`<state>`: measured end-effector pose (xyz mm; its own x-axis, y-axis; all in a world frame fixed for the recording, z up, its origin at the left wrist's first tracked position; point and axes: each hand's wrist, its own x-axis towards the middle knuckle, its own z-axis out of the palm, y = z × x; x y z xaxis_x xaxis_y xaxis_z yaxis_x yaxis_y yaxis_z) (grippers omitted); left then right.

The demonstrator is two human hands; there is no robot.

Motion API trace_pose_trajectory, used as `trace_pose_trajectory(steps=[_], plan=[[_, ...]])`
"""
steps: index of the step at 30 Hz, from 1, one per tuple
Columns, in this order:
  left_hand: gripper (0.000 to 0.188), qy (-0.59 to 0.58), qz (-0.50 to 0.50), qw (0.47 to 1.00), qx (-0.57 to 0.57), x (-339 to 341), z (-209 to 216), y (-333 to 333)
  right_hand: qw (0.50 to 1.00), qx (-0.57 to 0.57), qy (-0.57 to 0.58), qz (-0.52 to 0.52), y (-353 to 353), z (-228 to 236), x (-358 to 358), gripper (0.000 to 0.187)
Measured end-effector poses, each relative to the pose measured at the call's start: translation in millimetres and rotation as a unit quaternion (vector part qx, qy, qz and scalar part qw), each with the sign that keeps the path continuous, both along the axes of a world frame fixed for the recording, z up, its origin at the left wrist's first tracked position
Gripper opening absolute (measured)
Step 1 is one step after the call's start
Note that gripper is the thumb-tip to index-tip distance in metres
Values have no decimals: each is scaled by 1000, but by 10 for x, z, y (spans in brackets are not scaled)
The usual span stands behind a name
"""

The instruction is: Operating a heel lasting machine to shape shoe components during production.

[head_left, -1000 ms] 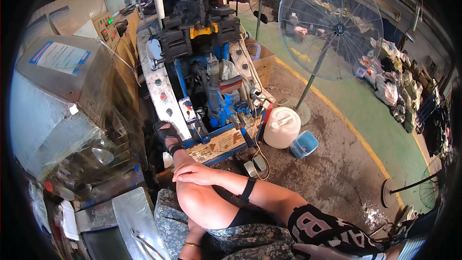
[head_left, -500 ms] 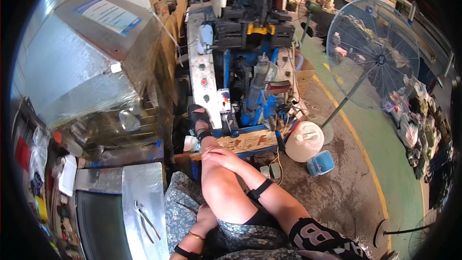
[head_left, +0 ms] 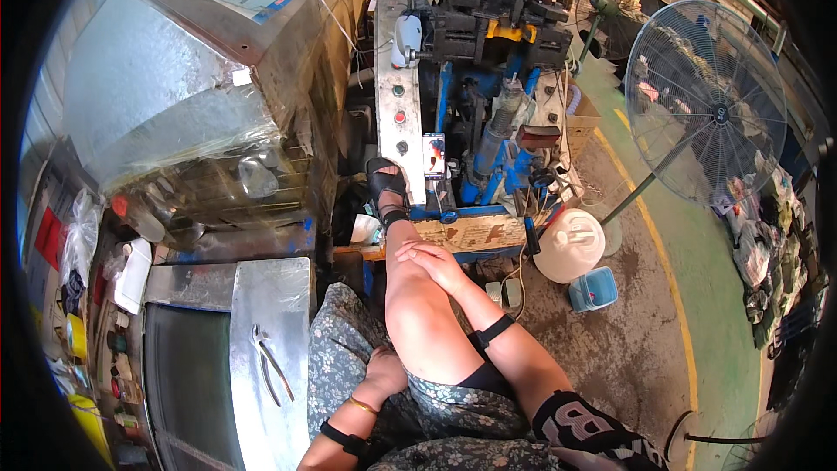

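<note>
My right hand [head_left: 429,262] lies on the shin of my raised leg [head_left: 427,323], its fingers flat against the skin and holding nothing. That leg's foot, in a black sandal [head_left: 384,181], rests against the machine's white side panel [head_left: 392,118]. My left hand [head_left: 384,372] is by the underside of the thigh, over the floral cloth [head_left: 340,358]; its fingers are mostly hidden. To its left, long-handled pliers [head_left: 268,369] lie on a shiny metal sheet [head_left: 270,296], apart from both hands. A phone [head_left: 434,155] with a lit screen stands against the machine, beyond the foot.
A black and blue machine [head_left: 497,44] stands ahead, and a large metal housing [head_left: 166,78] fills the left. On the right are a white plastic jug [head_left: 568,246], a blue tub [head_left: 594,289] and a big pedestal fan [head_left: 719,113]. Bagged goods [head_left: 758,253] are heaped farther right.
The view has swung, so the machine, fan and leg sit farther right in the picture. Both hands keep their places on the leg.
</note>
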<state>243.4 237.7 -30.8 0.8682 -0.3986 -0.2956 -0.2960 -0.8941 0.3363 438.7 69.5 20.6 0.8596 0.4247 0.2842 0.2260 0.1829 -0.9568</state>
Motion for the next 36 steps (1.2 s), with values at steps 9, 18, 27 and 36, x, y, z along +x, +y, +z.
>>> trace_pose_trajectory(steps=[9, 18, 27, 36], plan=[[30, -15, 11, 1000, -17, 62, 202, -45, 998, 0, 36, 45, -39, 81, 44, 23], [33, -4, 10, 1000, -14, 33, 141, -23, 1000, 7, 3, 25, -34, 79, 26, 20], [34, 17, 6, 1000, 2, -57, 58, -45, 1000, 14, 27, 7, -45, 19, -55, 19], [37, 70, 8, 997, -7, -124, 6, -29, 1000, -18, 16, -3, -19, -31, -151, 21]])
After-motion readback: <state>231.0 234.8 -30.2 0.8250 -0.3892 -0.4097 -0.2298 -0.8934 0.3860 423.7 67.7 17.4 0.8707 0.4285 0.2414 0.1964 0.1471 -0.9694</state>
